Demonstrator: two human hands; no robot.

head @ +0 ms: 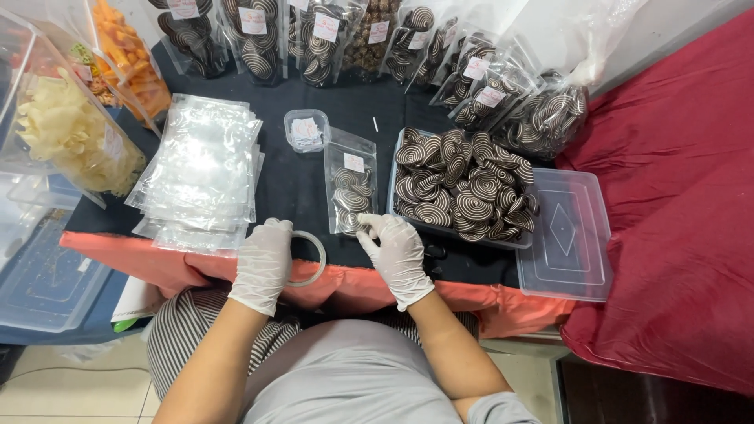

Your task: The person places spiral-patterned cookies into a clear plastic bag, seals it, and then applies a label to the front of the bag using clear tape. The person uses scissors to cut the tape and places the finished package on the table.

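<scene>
Both my hands wear white gloves. My left hand (pixel 262 263) rests at the table's near edge and holds a roll of clear tape (pixel 312 259). My right hand (pixel 397 253) pinches the bottom end of a small clear bag (pixel 350 191) filled with brown-and-white spiral cookies, which lies flat on the black cloth. Just right of it stands a clear plastic tub (pixel 400 210) heaped with the same spiral cookies (pixel 463 182).
A stack of empty clear bags (pixel 200 169) lies at the left. A small cup of labels (pixel 306 130) sits behind the bag. Filled cookie bags (pixel 487 94) line the back. The tub's lid (pixel 567 235) lies at the right, a bag of pale chips (pixel 67 133) far left.
</scene>
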